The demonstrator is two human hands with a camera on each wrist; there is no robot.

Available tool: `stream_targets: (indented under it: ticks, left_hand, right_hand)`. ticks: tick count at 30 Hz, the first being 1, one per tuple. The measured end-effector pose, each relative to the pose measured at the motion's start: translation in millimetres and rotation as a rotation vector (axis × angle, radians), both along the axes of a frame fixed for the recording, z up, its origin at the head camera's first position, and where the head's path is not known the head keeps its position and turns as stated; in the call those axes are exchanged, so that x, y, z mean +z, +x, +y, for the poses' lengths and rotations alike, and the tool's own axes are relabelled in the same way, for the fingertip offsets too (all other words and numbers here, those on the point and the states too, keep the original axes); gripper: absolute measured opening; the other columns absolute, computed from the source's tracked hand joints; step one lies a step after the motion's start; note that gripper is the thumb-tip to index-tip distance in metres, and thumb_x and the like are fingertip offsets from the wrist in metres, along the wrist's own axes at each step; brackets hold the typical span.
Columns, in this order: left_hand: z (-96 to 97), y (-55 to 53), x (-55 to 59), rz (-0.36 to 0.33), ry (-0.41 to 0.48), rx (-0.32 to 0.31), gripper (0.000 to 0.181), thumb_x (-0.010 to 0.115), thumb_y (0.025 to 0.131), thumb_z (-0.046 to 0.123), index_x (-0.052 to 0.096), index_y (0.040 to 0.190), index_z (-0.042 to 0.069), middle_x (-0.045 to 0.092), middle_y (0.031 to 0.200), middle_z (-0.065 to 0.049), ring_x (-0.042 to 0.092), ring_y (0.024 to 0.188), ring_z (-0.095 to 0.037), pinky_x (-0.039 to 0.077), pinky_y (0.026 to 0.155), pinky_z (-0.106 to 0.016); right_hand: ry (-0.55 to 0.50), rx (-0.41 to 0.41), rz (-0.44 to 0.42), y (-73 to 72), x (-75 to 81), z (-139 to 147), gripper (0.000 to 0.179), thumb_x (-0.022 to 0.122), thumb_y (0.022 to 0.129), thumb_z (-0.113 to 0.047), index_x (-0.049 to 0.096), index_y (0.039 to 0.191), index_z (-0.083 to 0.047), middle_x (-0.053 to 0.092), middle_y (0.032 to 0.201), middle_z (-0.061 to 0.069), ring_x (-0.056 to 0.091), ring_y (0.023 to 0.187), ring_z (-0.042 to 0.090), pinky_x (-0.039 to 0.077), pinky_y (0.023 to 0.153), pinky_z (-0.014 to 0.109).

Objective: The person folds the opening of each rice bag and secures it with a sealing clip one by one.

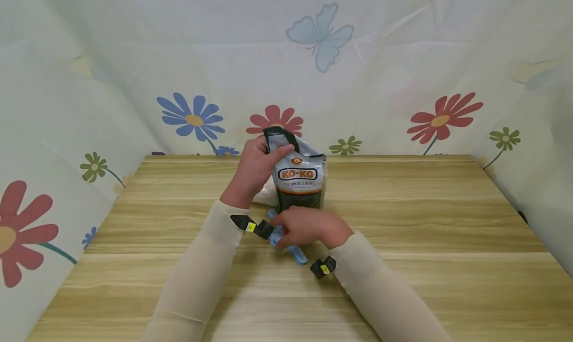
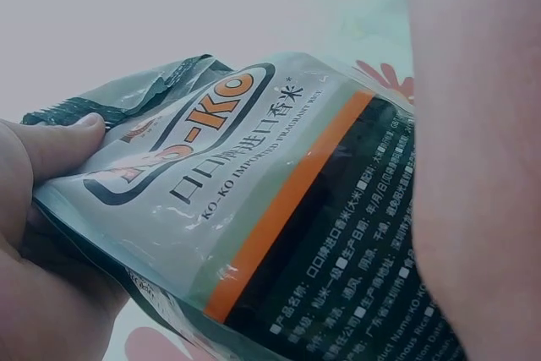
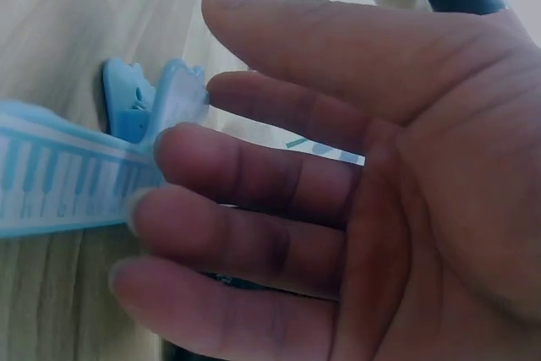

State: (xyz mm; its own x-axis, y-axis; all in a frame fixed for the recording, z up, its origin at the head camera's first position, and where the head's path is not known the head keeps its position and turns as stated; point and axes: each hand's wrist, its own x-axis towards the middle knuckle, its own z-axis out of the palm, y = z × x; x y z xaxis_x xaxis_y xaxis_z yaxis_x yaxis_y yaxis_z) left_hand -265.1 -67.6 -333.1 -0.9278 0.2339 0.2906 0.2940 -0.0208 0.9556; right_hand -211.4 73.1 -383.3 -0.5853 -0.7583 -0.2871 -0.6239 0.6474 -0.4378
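My left hand (image 1: 255, 168) grips the top left of a silver and dark green KO-KO rice bag (image 1: 299, 182), thumb on its front and fingers behind. The bag stands upright on the table, its top edge creased. In the left wrist view the rice bag (image 2: 254, 175) fills the middle, with the left hand (image 2: 51, 209) at its edge. On the table before the bag lies a light blue bag clip (image 1: 299, 255). My right hand (image 1: 311, 226) hovers over it. In the right wrist view its loosely bent fingers reach the clip (image 3: 68, 175), which shows a piano-key pattern; the palm holds nothing.
Behind my left wrist, beside the rice bag, sits a pale whitish bag (image 1: 267, 193), partly hidden. The wooden table (image 1: 425, 207) ends at a cloth backdrop (image 1: 380, 83) printed with flowers and a butterfly. Both wrists wear small black cameras.
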Motion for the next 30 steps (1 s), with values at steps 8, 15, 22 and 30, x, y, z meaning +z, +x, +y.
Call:
stream_targets:
  ticks: [8,15,22,30]
  left_hand:
    - [-0.2,-1.7,0.7,-0.015,0.020,-0.016,0.022,0.070,0.090,0.020,0.071,0.106,0.006,0.073,0.098,0.001,0.067,0.098,-0.016,0.054,0.084,-0.029]
    - [0.4,-0.5,1.0,-0.009,0.018,-0.014,0.022,0.070,0.090,0.019,0.071,0.108,0.006,0.071,0.093,0.003,0.066,0.096,-0.015,0.054,0.083,-0.029]
    - [1.3,-1.8,-0.1,0.018,0.044,-0.014,0.019,0.069,0.090,0.014,0.069,0.106,0.003,0.071,0.089,0.005,0.069,0.088,-0.013,0.056,0.081,-0.028]
    - [2.0,-1.3,0.0,-0.001,0.029,0.001,0.023,0.069,0.090,0.016,0.069,0.108,0.002,0.072,0.089,0.004,0.069,0.087,-0.014,0.056,0.081,-0.029]
  right_hand:
    - [-0.007,-0.071,-0.084,-0.5,-7.9,-5.2,0.027,0.071,0.086,-0.032,0.064,0.108,-0.018,0.060,0.071,-0.006,0.057,0.051,0.008,0.049,0.058,0.024]
    - [-0.040,-0.137,-0.161,1.5,-12.0,-7.9,0.031,0.072,0.086,-0.040,0.061,0.106,-0.020,0.062,0.070,-0.005,0.060,0.043,0.015,0.052,0.054,0.027]
    - [-0.044,-0.135,-0.142,2.3,-12.1,-8.9,0.034,0.074,0.082,-0.046,0.059,0.100,-0.022,0.062,0.074,-0.007,0.059,0.046,0.014,0.052,0.051,0.028]
    - [0.002,-0.103,0.005,1.4,-11.8,-8.1,0.035,0.077,0.077,-0.045,0.052,0.077,-0.020,0.051,0.065,-0.010,0.049,0.055,0.007,0.039,0.054,0.024]
